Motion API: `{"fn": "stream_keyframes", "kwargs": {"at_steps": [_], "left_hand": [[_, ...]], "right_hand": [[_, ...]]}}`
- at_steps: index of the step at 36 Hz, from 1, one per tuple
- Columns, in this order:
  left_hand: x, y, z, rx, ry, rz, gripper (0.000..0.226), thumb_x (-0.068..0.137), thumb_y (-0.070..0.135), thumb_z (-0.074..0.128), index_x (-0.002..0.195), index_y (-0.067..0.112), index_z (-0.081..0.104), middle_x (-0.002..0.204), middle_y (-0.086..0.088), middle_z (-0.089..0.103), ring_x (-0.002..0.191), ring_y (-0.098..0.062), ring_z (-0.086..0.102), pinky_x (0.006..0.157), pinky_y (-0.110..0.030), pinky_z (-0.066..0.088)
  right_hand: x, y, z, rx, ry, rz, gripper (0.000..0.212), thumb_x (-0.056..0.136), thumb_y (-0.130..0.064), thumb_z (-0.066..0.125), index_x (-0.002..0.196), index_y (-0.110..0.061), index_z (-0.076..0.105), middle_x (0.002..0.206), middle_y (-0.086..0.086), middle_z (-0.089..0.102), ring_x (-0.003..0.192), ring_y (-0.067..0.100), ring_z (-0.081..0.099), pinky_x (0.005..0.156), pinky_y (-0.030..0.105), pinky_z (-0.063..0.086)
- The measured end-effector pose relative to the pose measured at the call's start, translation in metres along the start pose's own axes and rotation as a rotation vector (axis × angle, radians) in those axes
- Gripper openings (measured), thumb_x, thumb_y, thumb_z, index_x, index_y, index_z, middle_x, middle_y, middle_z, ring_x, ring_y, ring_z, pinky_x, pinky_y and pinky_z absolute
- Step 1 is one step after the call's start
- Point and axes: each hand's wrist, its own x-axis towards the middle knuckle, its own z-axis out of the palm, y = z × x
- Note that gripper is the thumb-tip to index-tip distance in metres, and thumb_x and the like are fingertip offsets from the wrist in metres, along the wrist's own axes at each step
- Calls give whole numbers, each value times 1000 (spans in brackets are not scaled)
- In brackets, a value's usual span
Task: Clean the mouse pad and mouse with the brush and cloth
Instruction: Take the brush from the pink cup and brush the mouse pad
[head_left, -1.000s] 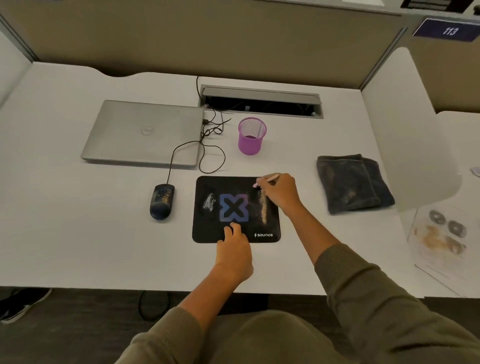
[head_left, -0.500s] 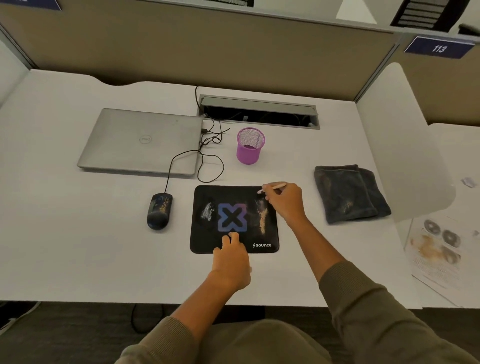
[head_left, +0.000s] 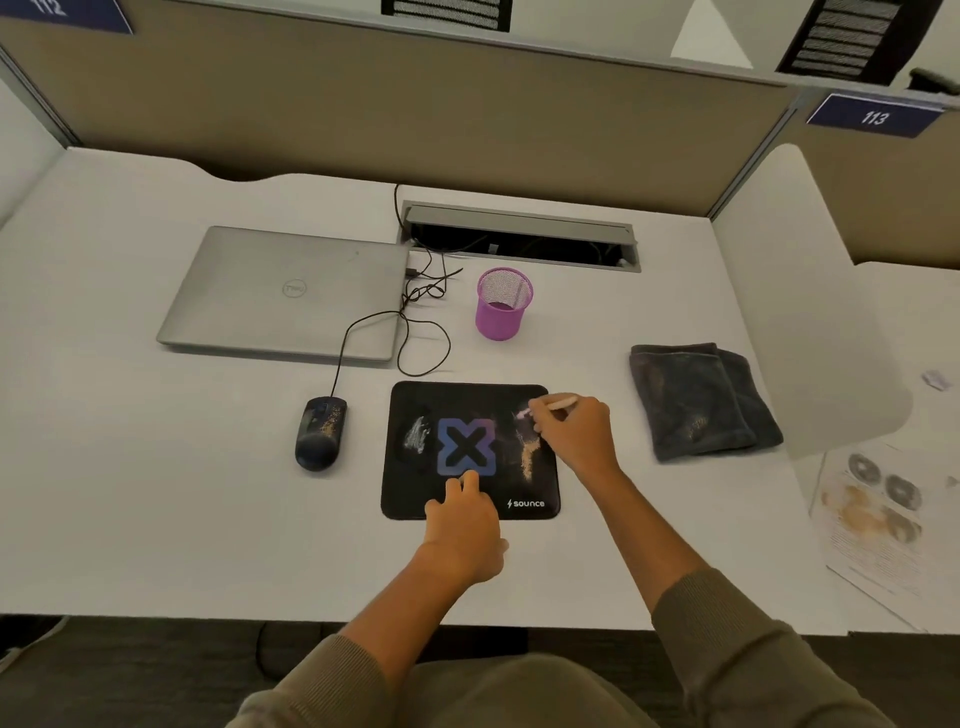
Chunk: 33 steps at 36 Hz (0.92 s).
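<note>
Right hand (head_left: 574, 434) pinching brush (head_left: 551, 403), tip up by dirt streak (head_left: 529, 451) — streak runs toward pad (head_left: 470, 400) front, just below tip. Left hand (head_left: 464, 517) spread, pressing pad edge.

black rectangular mouse pad (head_left: 470, 410): "sounce" in white, near right corner; closed silver laptop (head_left: 283, 293): Dell logo on lid; blue partition plates (head_left: 874, 117): "113", other "112"

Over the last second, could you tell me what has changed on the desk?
Very little: the right hand keeps its grip on the brush at the pad's upper right, shifting only slightly. The left hand still presses the pad's near edge. Mouse, cloth and stains are unchanged.
</note>
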Motion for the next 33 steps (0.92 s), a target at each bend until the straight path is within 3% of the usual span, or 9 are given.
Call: {"fn": "stream_keyframes", "kwargs": {"at_steps": [4, 8, 13, 16, 20, 24, 28, 33], "left_hand": [[-1, 1, -3, 6, -12, -1, 59, 100, 58, 61, 142, 17, 56, 165, -10, 29, 150, -35, 33, 117, -53, 41], [-3, -1, -5, -21, -15, 4, 57, 100, 58, 62, 139, 17, 57, 164, -8, 29, 149, -34, 34, 114, -52, 43], [-3, 1, -13, -48, -48, 0, 49, 101, 55, 62, 130, 16, 64, 164, -12, 28, 148, -36, 33, 114, -54, 42], [-3, 3, -14, -34, -73, -2, 47, 100, 55, 63, 126, 16, 66, 164, -11, 27, 148, -37, 33, 113, -54, 43], [-2, 6, -15, -45, -76, -13, 47, 101, 55, 62, 125, 15, 67, 165, -13, 25, 149, -38, 31, 113, -53, 44], [-5, 9, -13, -10, -76, -12, 49, 101, 54, 62, 129, 14, 65, 164, -13, 24, 147, -38, 32, 112, -53, 46], [-4, 9, -12, -41, -61, -18, 48, 101, 55, 62, 128, 15, 66, 163, -13, 26, 146, -36, 34, 112, -52, 45], [-1, 4, -9, -43, -51, -12, 44, 101, 54, 63, 120, 15, 70, 165, -13, 26, 147, -36, 33, 112, -53, 44]], "right_hand": [[0, -1, 4, -7, -68, 13, 21, 96, -38, 74, 103, -19, 79, 87, -5, 75, 77, 11, 72, 69, 14, 55], [-10, 17, -2, -120, -105, 72, 23, 95, -39, 75, 91, -16, 77, 83, -1, 74, 70, 13, 69, 62, 12, 50], [-20, 26, -12, -1, -39, 112, 21, 95, -44, 74, 86, -25, 76, 81, -7, 76, 71, 14, 74, 66, 17, 57], [-17, 22, -13, 106, 4, 89, 15, 95, -41, 74, 94, -26, 76, 84, -7, 78, 74, 13, 76, 72, 21, 60], [-10, 23, -10, 89, 33, 63, 16, 95, -39, 74, 101, -25, 77, 86, -9, 76, 77, 12, 75, 73, 20, 61], [-14, 34, -10, 23, -30, 92, 17, 95, -40, 74, 95, -23, 76, 86, -4, 76, 77, 17, 74, 70, 21, 59], [-24, 43, -17, -13, -42, 71, 11, 92, -37, 78, 88, -27, 75, 81, -11, 74, 73, 15, 73, 61, 16, 55], [-24, 41, -18, 82, 2, 66, 12, 95, -34, 75, 101, -24, 78, 93, -3, 78, 81, 16, 76, 70, 24, 63]]}}
